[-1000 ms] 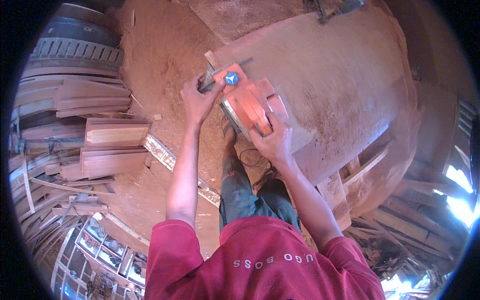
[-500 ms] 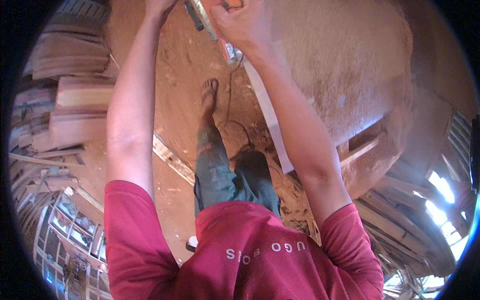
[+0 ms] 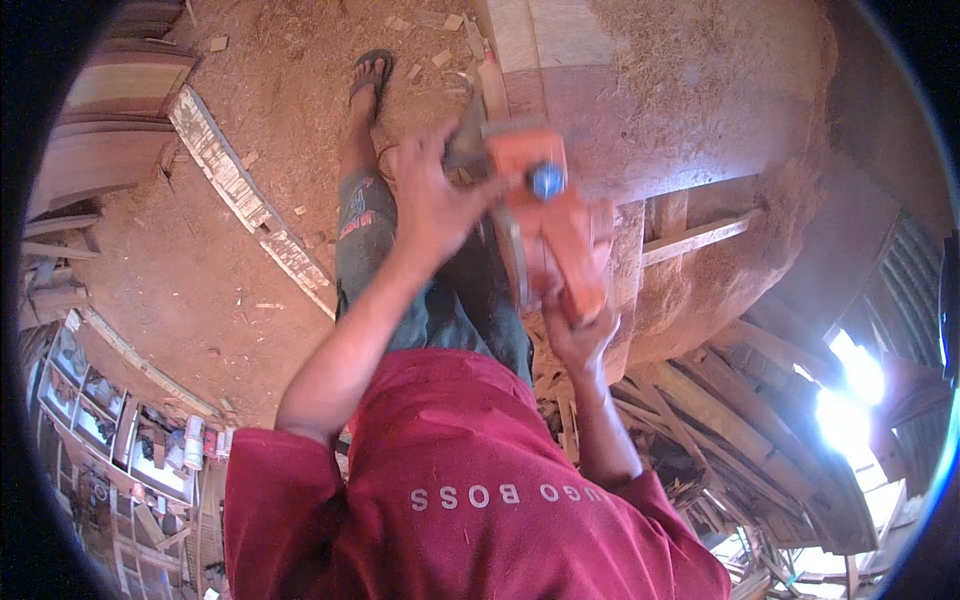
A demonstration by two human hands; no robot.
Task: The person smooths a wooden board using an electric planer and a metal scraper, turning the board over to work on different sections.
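Observation:
An orange electric hand planer point(image 3: 572, 240) with a blue front knob point(image 3: 546, 180) is held in front of my body, over the edge of the bench, slightly blurred. My right hand point(image 3: 585, 338) is closed round its rear end, nearest me. To the planer's left is my left hand point(image 3: 432, 205), its fingers spread and its thumb reaching toward the knob. Whether the thumb touches the planer is hard to make out. Under the tool, my dark green trousers show.
A sawdust-covered wooden work surface point(image 3: 700, 120) lies ahead on the right. On the left a long whitish plank point(image 3: 245, 195) crosses the dirt floor, beside stacked boards point(image 3: 110, 150). More timber point(image 3: 730, 420) is piled at right. A shelf frame point(image 3: 120, 435) stands at lower left.
The planer has come back from the far top edge toward my body and turned. Both arms have drawn in and bent; my left hand is now beside the planer. The view has shifted too.

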